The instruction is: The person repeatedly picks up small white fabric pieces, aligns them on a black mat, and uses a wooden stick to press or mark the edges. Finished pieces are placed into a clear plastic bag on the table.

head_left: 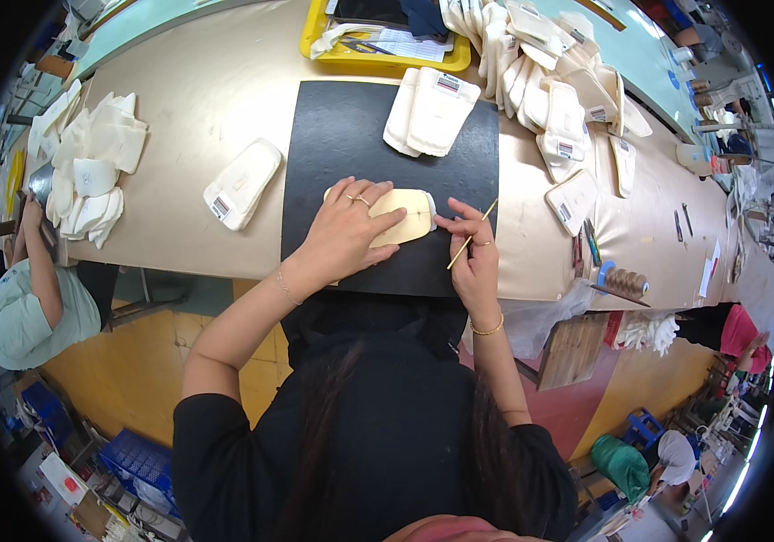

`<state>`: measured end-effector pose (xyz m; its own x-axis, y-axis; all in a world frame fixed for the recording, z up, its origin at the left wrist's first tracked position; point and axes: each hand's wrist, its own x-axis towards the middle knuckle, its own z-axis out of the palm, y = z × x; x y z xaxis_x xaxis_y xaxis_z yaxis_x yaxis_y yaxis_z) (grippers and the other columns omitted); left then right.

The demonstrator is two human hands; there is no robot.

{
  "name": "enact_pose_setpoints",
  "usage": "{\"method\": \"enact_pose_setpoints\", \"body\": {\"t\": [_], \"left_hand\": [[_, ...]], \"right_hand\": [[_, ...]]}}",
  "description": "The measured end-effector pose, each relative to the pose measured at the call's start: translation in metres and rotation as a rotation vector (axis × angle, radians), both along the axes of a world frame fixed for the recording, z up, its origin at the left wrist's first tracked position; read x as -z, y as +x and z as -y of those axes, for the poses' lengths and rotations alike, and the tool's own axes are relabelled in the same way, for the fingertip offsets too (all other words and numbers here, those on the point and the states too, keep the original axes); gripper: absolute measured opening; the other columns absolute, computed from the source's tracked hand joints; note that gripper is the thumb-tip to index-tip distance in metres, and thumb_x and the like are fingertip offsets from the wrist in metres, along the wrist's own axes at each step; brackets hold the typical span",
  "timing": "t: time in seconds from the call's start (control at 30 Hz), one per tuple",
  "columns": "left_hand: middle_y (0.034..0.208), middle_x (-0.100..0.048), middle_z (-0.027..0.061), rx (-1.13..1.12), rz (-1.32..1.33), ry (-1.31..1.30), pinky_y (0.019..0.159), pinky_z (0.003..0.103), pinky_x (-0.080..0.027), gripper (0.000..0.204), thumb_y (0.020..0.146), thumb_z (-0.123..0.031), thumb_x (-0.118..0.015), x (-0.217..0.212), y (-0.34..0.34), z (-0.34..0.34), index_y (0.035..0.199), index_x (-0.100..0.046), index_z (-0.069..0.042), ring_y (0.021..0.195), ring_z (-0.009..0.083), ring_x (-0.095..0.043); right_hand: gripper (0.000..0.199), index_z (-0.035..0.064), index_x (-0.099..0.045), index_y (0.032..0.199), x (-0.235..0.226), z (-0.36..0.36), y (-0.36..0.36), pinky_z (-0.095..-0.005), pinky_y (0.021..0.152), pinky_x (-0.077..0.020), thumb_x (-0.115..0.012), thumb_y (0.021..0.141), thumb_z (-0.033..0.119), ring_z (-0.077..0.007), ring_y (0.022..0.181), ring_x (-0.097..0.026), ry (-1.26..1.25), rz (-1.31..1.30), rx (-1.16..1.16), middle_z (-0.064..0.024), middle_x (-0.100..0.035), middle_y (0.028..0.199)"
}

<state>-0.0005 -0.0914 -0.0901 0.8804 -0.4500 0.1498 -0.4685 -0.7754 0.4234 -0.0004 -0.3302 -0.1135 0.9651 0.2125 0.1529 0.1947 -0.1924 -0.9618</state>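
A cream, rounded flat template (416,215) lies on a black mat (337,126). The edge of a white piece (433,217) peeks out from beneath its right end. My left hand (346,233) rests on the template with fingers spread, pressing rather than gripping. Between the fingers of my right hand (474,257) is a thin yellow stick (489,213), perhaps a pen; its exact kind is unclear. The right index fingertip touches the right edge of the white piece. Farther up the mat lie overlapping white fabric pads (441,113).
One white pad (242,185) lies left of the mat. Heaps of pads stand at far left (102,149) and right (531,68). A yellow tray (314,45) holds papers and tools. A thread spool (623,282) sits by the right front edge. Other people work at both sides.
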Motion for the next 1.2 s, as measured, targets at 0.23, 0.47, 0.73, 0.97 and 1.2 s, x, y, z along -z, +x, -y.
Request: {"method": "enact_pose_setpoints", "body": {"t": [0.23,0.47,0.73,0.97,1.2], "left_hand": [[0.138,-0.057,0.0147,-0.016,0.031,-0.001,0.110,0.049,-0.037,0.049,0.074,-0.031,-0.083,0.001,0.000,0.003,0.120,-0.073,-0.015,0.124,0.0339,-0.052],[0.138,-0.056,0.0148,-0.032,0.041,0.045,0.112,0.050,-0.035,0.051,0.074,-0.031,-0.083,0.001,-0.003,0.007,0.122,-0.071,-0.016,0.126,0.0337,-0.051],[0.142,-0.053,0.0143,-0.061,-0.017,0.125,0.115,0.057,-0.031,0.052,0.077,-0.031,-0.082,-0.006,-0.007,0.011,0.126,-0.068,-0.018,0.132,0.0319,-0.048],[0.143,-0.052,0.0142,-0.080,-0.055,0.129,0.115,0.057,-0.031,0.051,0.079,-0.030,-0.081,-0.008,-0.008,0.014,0.127,-0.068,-0.018,0.133,0.0316,-0.047],[0.143,-0.052,0.0144,-0.080,-0.067,0.148,0.115,0.057,-0.030,0.051,0.080,-0.030,-0.081,-0.008,-0.007,0.015,0.128,-0.067,-0.018,0.134,0.0320,-0.046]], "right_hand": [[0.019,0.0021,-0.062,0.114,0.003,0.002,0.004,-0.0287,0.090,-0.0503,-0.045,0.106,0.000,-0.0189,0.100,-0.068,-0.160,0.120,0.016,-0.0161,-0.063,0.128],[0.023,-0.0029,-0.066,0.110,-0.020,-0.001,0.008,-0.0313,0.083,-0.0521,-0.050,0.108,0.014,-0.0191,0.093,-0.069,-0.028,-0.074,0.172,-0.0154,-0.067,0.118],[0.022,-0.0020,-0.068,0.098,-0.035,-0.021,0.033,-0.0327,0.070,-0.0519,-0.061,0.103,0.018,-0.0240,0.074,-0.068,-0.347,0.012,0.003,-0.0143,-0.071,0.082],[0.014,0.0017,-0.067,0.092,-0.036,-0.025,0.040,-0.0389,0.062,-0.0515,-0.066,0.097,0.015,-0.0328,0.071,-0.067,-0.469,0.135,-0.055,-0.0139,-0.068,0.082],[0.013,0.0017,-0.066,0.090,-0.037,-0.027,0.043,-0.0379,0.063,-0.0513,-0.069,0.093,0.014,-0.0310,0.072,-0.067,-0.621,0.226,-0.120,-0.0117,-0.068,0.083]]}}
